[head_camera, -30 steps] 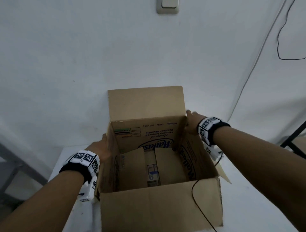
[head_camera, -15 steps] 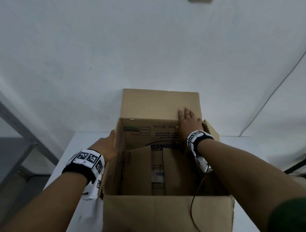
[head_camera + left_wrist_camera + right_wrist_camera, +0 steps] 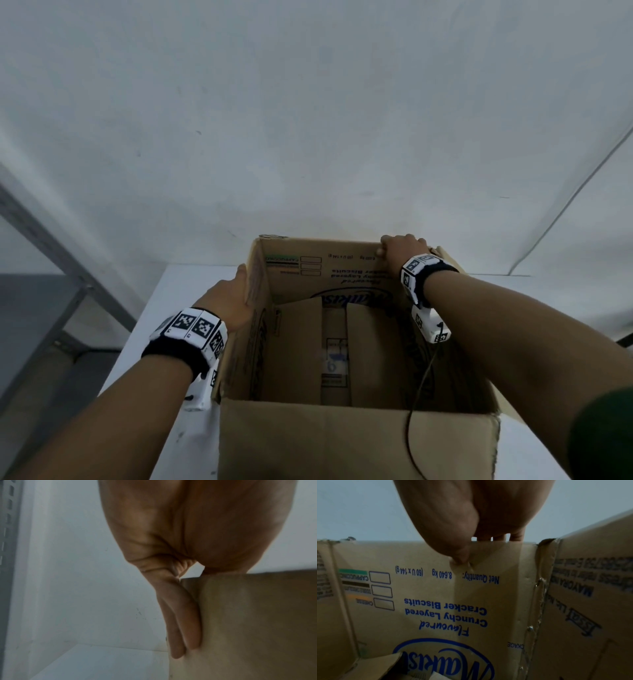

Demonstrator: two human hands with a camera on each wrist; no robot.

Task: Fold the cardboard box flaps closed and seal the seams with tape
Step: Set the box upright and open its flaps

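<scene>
An open brown cardboard box [image 3: 356, 442] with blue print stands on a white table. My left hand [image 3: 229, 298] is at the box's left side; in the left wrist view its straight fingers [image 3: 187, 622] lie flat on the outer cardboard [image 3: 257, 622]. My right hand [image 3: 400, 250] grips the far wall's rim near the right corner. In the right wrist view the thumb [image 3: 458, 553] presses the printed inner face [image 3: 436, 601] while the fingers hook over the top edge. The far flap is out of sight behind the rim. No tape is visible.
The table [image 3: 164, 342] runs up to a white wall [image 3: 308, 137]. A grey metal frame [image 3: 51, 260] stands at the left. A black cable [image 3: 418, 394] hangs from my right wrist into the box. The box's bottom flaps [image 3: 298, 349] show inside.
My right hand went from the box's right side to the upright far flap, then to the far rim's right corner. The far flap dropped out of sight. The left hand stayed.
</scene>
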